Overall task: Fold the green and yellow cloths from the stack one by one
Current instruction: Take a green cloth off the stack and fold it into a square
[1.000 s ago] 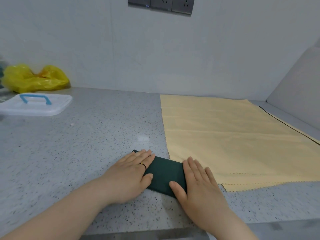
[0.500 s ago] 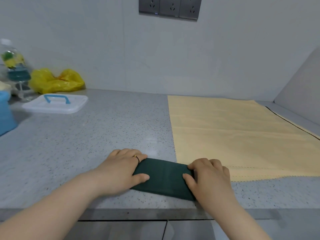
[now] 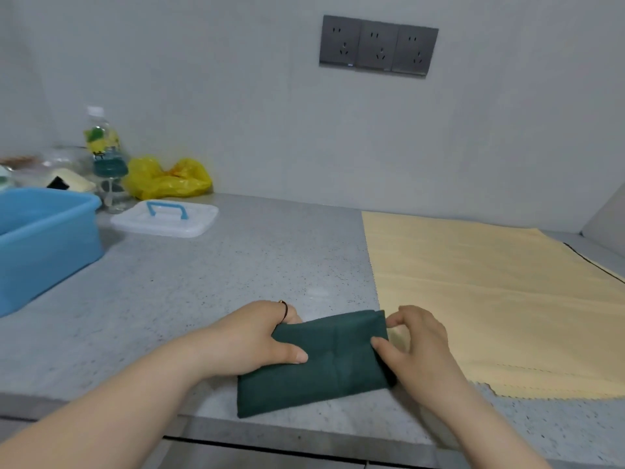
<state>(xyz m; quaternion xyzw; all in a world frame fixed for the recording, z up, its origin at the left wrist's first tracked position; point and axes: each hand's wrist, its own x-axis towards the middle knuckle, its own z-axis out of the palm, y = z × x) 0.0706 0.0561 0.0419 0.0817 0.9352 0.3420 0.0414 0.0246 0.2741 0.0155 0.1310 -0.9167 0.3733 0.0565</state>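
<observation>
The folded green cloth (image 3: 324, 363) is held at the table's (image 3: 203, 282) near edge, beside the yellow stack (image 3: 490, 299). The fingers (image 3: 287, 353) of the left hand (image 3: 247, 336) are clamped on one end and the right hand (image 3: 419, 346) pinches the other. The layers should be squared, then laid flat.

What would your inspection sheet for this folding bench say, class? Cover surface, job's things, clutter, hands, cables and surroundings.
Surface: speckled grey counter.
Job's things: folded green cloth near the front edge; yellow cloths stacked flat to its right.
Clutter: blue tub, white lid, yellow bag and bottle, far left.
Hands: left hand grips the cloth's left end; right hand pinches its right end.
Cables: nothing seen.
Surroundings: grey wall with three sockets.
</observation>
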